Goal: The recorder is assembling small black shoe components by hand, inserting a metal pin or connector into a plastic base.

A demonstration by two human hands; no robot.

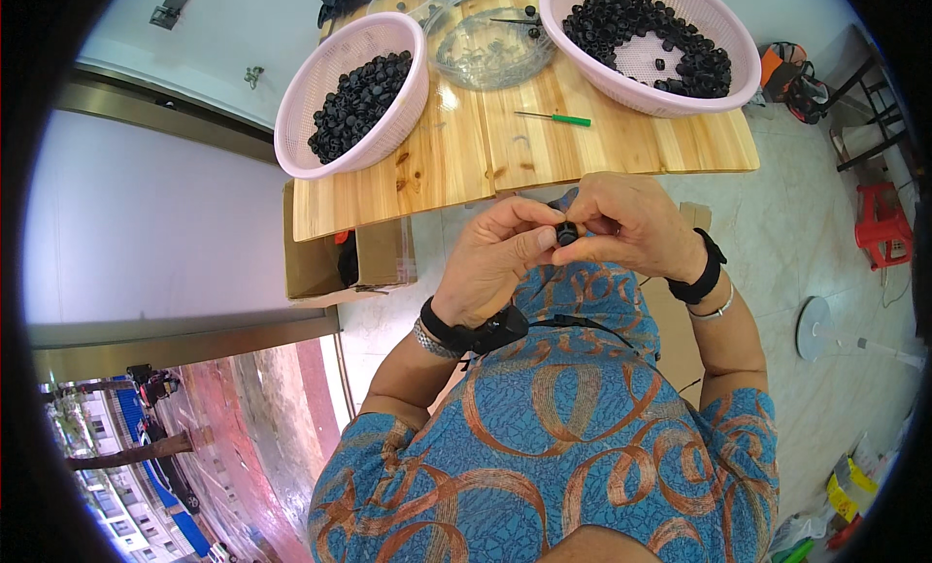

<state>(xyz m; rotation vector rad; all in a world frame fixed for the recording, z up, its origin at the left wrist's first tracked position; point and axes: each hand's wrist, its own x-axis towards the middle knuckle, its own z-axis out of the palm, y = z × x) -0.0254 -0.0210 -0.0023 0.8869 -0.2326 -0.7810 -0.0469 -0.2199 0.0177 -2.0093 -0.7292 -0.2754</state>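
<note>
Close above my lap, just off the table's front edge, a small round black plastic part [566, 234] sits between my fingertips. My left hand [500, 248] pinches it from the left with thumb and forefinger. From the right, my right hand [626, 223] closes on the same part, fingers bent around it. Similar black parts fill a pink basket [419, 87] at the table's left. Another pink basket [670, 99] at the right holds more, heaped around a bare patch. A green-handled screwdriver [571, 120] lies on the wood between the baskets.
The wooden table [476, 155] spans the far side. Behind the screwdriver lies a coil of clear tubing or strip [476, 63]. Under the table's left end stands a cardboard box [325, 281]. A red stool [879, 223] stands on the floor at right.
</note>
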